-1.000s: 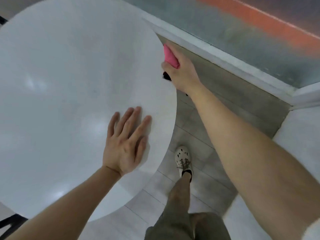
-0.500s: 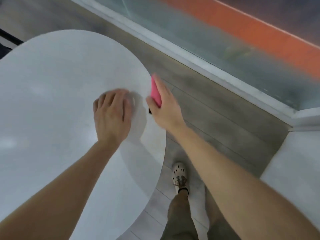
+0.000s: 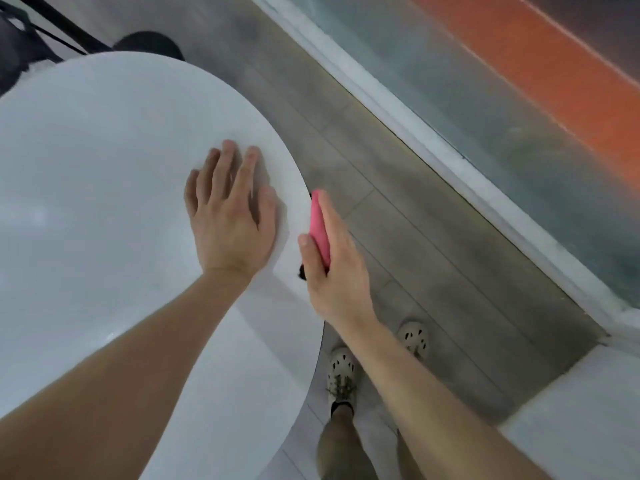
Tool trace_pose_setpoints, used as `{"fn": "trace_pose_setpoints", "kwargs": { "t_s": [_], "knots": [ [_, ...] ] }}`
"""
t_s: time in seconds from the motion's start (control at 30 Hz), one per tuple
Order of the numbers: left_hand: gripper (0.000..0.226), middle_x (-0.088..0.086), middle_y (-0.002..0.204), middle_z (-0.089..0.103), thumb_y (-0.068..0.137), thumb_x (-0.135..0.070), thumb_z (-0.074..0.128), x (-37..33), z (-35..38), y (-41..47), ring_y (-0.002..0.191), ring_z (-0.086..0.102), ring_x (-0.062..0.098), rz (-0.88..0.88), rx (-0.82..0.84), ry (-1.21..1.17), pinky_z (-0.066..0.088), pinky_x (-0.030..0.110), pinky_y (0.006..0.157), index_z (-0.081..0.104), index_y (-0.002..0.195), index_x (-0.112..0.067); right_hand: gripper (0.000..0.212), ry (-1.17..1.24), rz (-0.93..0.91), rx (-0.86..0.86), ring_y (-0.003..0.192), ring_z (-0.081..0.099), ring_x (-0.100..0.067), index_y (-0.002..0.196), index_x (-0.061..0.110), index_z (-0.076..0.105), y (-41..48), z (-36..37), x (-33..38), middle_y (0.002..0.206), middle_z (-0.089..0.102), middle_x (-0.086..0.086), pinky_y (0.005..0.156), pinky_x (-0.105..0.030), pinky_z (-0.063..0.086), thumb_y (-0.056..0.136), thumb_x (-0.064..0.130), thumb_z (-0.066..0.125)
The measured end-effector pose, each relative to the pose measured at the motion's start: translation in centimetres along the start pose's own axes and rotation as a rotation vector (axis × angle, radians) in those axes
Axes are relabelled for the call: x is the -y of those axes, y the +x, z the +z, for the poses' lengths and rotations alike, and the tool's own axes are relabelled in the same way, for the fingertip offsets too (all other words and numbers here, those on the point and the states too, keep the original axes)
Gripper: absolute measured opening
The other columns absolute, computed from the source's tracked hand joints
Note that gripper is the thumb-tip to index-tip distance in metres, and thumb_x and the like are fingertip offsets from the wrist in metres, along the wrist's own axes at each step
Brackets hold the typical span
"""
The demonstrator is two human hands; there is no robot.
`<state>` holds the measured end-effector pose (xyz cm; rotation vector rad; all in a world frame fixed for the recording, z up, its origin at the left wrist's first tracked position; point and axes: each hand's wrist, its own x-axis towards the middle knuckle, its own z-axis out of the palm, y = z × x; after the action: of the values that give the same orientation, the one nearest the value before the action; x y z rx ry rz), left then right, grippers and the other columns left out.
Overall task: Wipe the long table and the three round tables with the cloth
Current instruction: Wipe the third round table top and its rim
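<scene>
A white round table (image 3: 104,188) fills the left of the head view. My left hand (image 3: 230,216) lies flat on its top near the right rim, fingers straight and spread. My right hand (image 3: 332,268) grips a folded pink cloth (image 3: 319,226) and holds it against the table's right edge, thumb on the near side of the cloth. Most of the cloth is hidden under my fingers.
Grey plank floor (image 3: 415,237) runs to the right of the table, bounded by a pale sill (image 3: 450,157) below a glass wall. My two feet in white shoes (image 3: 341,372) stand by the rim. A dark chair frame (image 3: 31,39) sits at the far left.
My view has shifted along the table. My right hand with the cloth has slid along the rim toward me. My left hand has moved along the top and its fingers have straightened out flat.
</scene>
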<state>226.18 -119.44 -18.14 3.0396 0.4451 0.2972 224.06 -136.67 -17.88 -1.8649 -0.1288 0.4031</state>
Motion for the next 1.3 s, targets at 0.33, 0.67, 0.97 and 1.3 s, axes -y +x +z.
{"fn": "trace_pose_setpoints", "kwargs": {
  "t_s": [0.33, 0.67, 0.97, 1.3],
  "knots": [
    [0.054, 0.011, 0.170, 0.043, 0.109, -0.034, 0.047, -0.3, -0.1, 0.1, 0.160, 0.036, 0.032, 0.007, -0.034, 0.006, 0.026, 0.058, 0.128, 0.051, 0.161, -0.018, 0.065, -0.036, -0.150, 0.152, 0.165, 0.017, -0.003, 0.173, 0.018, 0.020, 4.1, -1.2, 0.6, 0.180, 0.020, 0.010, 0.130, -0.026, 0.032, 0.116, 0.026, 0.051],
    [0.058, 0.013, 0.170, 0.043, 0.107, -0.038, 0.044, -0.8, -0.4, 0.8, 0.159, 0.038, 0.034, -0.007, -0.002, -0.005, 0.029, 0.060, 0.126, 0.052, 0.160, -0.016, 0.062, -0.240, -0.176, 0.357, 0.141, 0.054, -0.017, 0.169, 0.028, 0.035, 22.0, 2.1, 6.1, 0.161, 0.054, 0.004, 0.117, -0.041, 0.044, 0.110, 0.035, 0.056],
    [0.056, 0.017, 0.168, 0.043, 0.106, -0.036, 0.050, -0.3, -0.2, 0.3, 0.158, 0.038, 0.039, -0.013, 0.008, -0.080, 0.030, 0.065, 0.123, 0.057, 0.156, -0.010, 0.072, -0.175, -0.075, 0.234, 0.158, 0.038, -0.008, 0.174, 0.026, 0.017, 6.0, -2.3, 2.1, 0.177, 0.023, 0.021, 0.124, -0.032, 0.040, 0.113, 0.033, 0.056],
    [0.061, 0.013, 0.172, 0.039, 0.104, -0.036, 0.054, -0.6, -0.4, 0.2, 0.162, 0.033, 0.034, -0.056, 0.035, -0.137, 0.030, 0.066, 0.125, 0.053, 0.158, -0.008, 0.067, -0.410, -0.389, 0.537, 0.161, 0.030, -0.018, 0.173, 0.015, 0.022, 27.2, 4.9, 8.0, 0.180, 0.024, 0.000, 0.128, -0.037, 0.033, 0.115, 0.035, 0.048]
  ]
}}
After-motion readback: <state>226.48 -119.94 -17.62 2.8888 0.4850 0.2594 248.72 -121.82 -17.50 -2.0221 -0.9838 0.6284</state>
